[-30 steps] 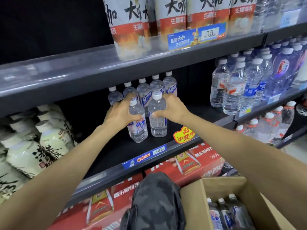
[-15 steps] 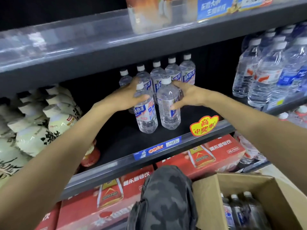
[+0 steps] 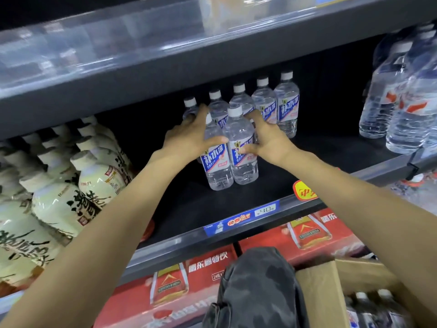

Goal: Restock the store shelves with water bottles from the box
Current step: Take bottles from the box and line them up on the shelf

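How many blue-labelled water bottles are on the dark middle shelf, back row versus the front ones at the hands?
Back row bottles: 5
Front bottles, held by left hand and right hand: 2
Total: 7

Box [image 3: 331,284] — cut off; upper shelf [image 3: 165,27] blurred

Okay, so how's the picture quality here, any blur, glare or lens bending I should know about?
Head view: the two front bottles and both hands are fairly sharp; the upper shelf edge is smeared by motion blur with streaky glare on its clear strip; the cream bottles at left and the cardboard box at the lower right are soft; wide-angle distortion tilts the shelf lines; the shelf recess is dark.
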`<state>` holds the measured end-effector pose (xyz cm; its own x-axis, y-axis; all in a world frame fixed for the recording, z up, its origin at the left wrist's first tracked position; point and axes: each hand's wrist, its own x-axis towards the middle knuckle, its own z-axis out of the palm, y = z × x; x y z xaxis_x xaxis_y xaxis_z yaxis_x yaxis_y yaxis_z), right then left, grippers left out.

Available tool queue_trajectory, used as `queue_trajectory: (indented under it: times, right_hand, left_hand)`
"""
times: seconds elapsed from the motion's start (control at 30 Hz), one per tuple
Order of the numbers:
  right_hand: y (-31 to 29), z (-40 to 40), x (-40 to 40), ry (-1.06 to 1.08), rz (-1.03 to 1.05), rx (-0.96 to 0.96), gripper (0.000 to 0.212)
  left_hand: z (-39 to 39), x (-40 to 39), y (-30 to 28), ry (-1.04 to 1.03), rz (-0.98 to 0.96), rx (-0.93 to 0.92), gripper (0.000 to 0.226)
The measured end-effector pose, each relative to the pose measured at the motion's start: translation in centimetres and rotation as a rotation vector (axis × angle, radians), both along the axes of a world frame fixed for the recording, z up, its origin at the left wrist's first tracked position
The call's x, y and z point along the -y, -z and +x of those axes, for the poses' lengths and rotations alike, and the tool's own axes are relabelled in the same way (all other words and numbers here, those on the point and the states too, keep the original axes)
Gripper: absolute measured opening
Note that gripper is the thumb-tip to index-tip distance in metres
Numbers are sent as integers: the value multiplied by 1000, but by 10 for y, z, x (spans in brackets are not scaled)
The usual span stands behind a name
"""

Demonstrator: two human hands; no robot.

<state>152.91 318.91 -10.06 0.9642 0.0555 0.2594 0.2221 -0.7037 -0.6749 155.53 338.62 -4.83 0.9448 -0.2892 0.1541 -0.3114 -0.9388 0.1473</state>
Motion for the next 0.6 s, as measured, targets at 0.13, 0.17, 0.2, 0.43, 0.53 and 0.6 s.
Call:
queue_trajectory:
  times: [0.13, 0.17, 0.2, 0.43, 0.53, 0.6]
  right_hand:
    - [0, 9, -8, 96, -113, 8, 76]
    - [0, 12, -10, 111, -130, 8, 76]
    - [0, 14, -12, 121, -142, 9, 76]
    - [4, 30, -24, 170, -185, 45, 73]
    - [6, 38, -27, 172, -168, 45, 72]
    - [7, 42, -29, 164, -143, 48, 71]
  left_hand:
    - [5, -3, -6, -5, 12, -79, 100]
    - [8, -3, -8, -4, 23, -80, 100]
    - [11, -3, -9, -7, 31, -73, 100]
    - [33, -7, 0, -54, 12, 10, 101]
    - [40, -8, 4, -72, 19, 40, 103]
    - [41, -8, 8, -75, 13, 68, 102]
